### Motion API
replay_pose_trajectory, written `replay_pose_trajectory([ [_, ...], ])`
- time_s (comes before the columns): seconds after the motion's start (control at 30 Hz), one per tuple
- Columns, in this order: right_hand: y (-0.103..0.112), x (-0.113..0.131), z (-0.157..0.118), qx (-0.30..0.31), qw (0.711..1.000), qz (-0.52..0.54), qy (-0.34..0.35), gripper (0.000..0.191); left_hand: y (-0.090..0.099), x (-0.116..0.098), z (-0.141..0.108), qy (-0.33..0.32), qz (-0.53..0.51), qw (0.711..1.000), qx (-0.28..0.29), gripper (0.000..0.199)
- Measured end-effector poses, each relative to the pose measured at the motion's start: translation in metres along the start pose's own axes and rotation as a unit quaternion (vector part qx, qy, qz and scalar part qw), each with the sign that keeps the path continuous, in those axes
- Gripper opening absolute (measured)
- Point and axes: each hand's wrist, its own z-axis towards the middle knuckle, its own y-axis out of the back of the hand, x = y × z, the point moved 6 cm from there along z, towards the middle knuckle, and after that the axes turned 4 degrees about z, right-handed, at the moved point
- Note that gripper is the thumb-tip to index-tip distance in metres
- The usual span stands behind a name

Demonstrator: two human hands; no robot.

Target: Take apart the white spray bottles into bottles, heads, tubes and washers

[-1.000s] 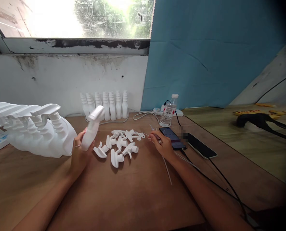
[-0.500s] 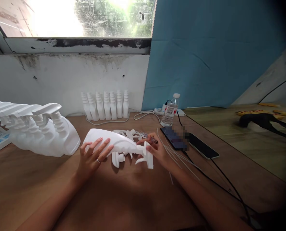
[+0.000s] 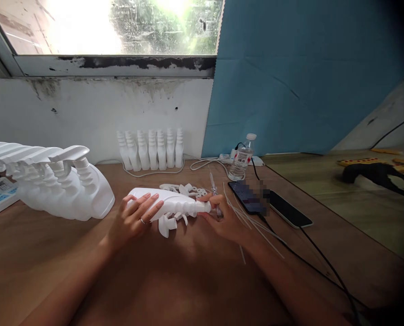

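Note:
A white spray bottle [image 3: 168, 203] lies on its side above the table, its neck pointing right. My left hand [image 3: 134, 219] is wrapped over its body, with a ring on one finger. At the neck, the fingers of my right hand [image 3: 224, 217] close round the white collar. A clear screwdriver [image 3: 213, 181] points upward from that same hand. Most of the spray head is hidden by the fingers. Loose white trigger parts [image 3: 167, 225] lie just below and behind the bottle.
Assembled white spray bottles [image 3: 89, 188] stand at the left. Several empty white bottles [image 3: 152, 151] line the wall. On the right are a water bottle [image 3: 239, 163], two phones [image 3: 286, 208], thin tubes [image 3: 259, 233] and black cables.
The spray head has turned from pointing toward me to mostly out of sight behind my right hand. The screwdriver has swung upright, and the bottle lies slightly flatter.

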Motion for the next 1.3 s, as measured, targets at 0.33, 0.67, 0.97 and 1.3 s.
replay_pose_trajectory([
  [0.33, 0.048, 0.004, -0.008, -0.109, 0.904, -0.291, 0.292, 0.027, -0.009, 0.047, 0.052, 0.129, -0.236, 0.935, 0.229, 0.044],
  [0.67, 0.124, -0.033, -0.012, -0.495, 0.852, -0.166, 0.042, 0.041, -0.085, 0.127, 0.082, 0.478, -0.414, 0.771, -0.08, 0.051],
  [0.97, 0.106, -0.049, -0.013, -0.436, 0.888, -0.147, 0.008, 0.034, -0.199, 0.085, 0.136, 0.495, -0.325, 0.806, -0.022, 0.049],
  [1.3, 0.101, -0.052, -0.013, -0.408, 0.899, -0.155, -0.028, 0.027, -0.232, 0.079, 0.133, 0.509, -0.28, 0.814, -0.018, 0.042],
])
